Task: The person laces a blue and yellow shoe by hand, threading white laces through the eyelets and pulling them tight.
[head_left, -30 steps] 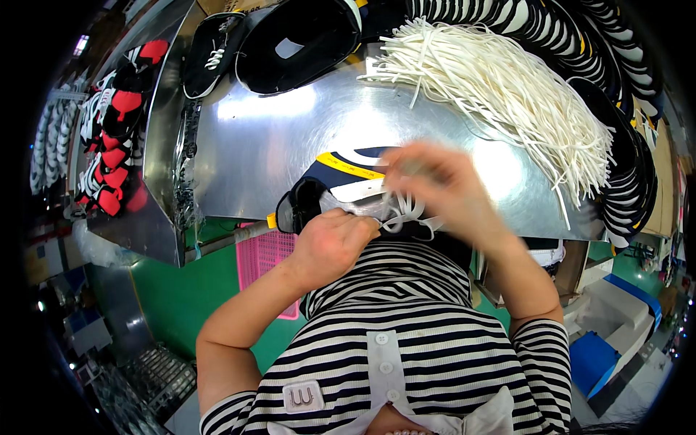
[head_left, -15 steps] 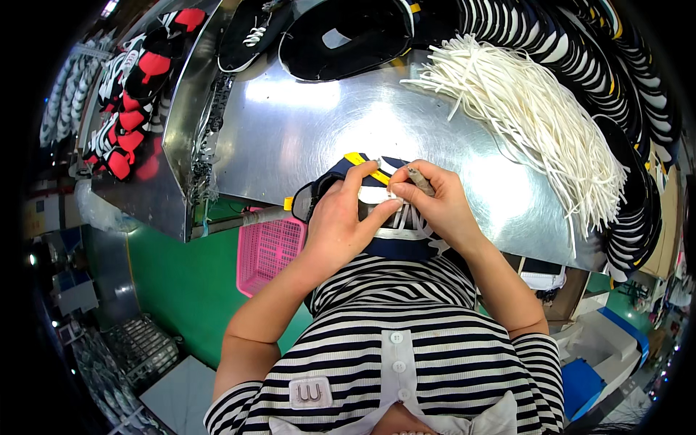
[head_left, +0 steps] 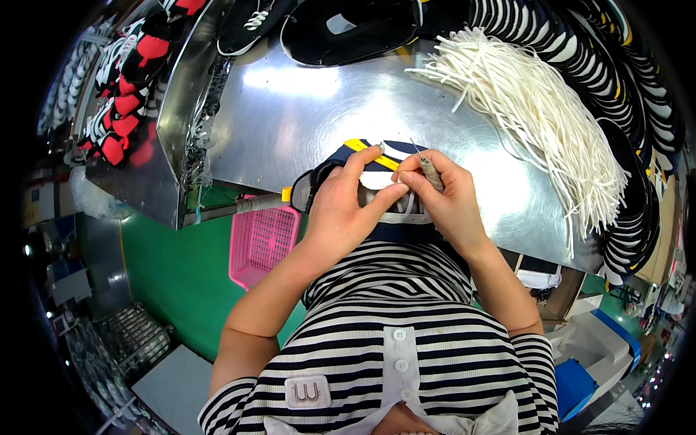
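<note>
A navy shoe upper [head_left: 403,232] with a yellow strip [head_left: 371,155] and white trim lies against the table's near edge, in front of my striped shirt. My left hand [head_left: 335,217] is closed on its left side, thumb and forefinger bracketing the white lace area. In my right hand [head_left: 455,210] is a lacing awl [head_left: 431,175] with a wrapped handle, its thin metal tip pointing up and away. The right thumb and forefinger also pinch at the white lace [head_left: 410,203] near the left thumb. My fingers partly hide the eyelets.
A heap of white laces [head_left: 529,123] lies on the metal table [head_left: 290,130], right of my hands. Rows of black and white uppers [head_left: 565,43] line the far right. Black uppers [head_left: 348,32] sit at the back. A pink basket [head_left: 264,243] stands below left.
My right hand has turned and shifted slightly right. The awl's thin tip now shows, pointing upward. The left hand keeps its hold on the upper, and the whole view has shifted a little.
</note>
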`<state>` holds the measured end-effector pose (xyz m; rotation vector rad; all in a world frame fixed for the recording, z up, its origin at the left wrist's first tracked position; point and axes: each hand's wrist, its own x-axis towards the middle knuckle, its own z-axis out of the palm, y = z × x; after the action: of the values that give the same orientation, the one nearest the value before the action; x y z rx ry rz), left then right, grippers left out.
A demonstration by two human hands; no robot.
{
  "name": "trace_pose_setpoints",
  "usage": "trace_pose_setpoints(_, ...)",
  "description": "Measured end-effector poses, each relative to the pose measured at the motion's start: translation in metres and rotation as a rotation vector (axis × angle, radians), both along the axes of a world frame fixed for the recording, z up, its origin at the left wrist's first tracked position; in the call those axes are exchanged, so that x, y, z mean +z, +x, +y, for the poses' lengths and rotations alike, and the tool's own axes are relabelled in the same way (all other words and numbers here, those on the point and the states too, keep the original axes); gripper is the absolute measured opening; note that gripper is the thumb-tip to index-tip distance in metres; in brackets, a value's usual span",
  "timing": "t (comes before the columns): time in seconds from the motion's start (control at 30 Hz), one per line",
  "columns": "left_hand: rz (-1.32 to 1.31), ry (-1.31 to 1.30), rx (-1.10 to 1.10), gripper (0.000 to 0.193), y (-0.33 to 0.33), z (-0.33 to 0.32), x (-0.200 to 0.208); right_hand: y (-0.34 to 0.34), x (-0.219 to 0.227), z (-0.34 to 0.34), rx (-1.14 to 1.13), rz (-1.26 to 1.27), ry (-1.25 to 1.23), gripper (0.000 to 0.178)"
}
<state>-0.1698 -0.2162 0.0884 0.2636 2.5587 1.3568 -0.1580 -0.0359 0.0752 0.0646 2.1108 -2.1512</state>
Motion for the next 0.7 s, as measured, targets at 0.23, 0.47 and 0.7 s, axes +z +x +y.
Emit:
trace_pose_setpoints(0.23, 0.102, -0.040, 0.060, 0.052, 0.005, 0.005, -0.004, 0.010, 0.024, -0.013, -0.088, 0.093, 0.190, 0.011)
trace_pose_setpoints(0.47, 0.074, -0.002, 0.049, 0.051, 0.008, 0.002, -0.003, 0.025, 0.025, 0.015, 0.105, 0.039, 0.457, 0.009)
trace_pose_setpoints(0.7, 0.191, 0.098, 0.107, 0.050, 0.012, 0.004, -0.019, 0.020, 0.011, 0.004, 0.078, 0.208, 0.690, 0.013)
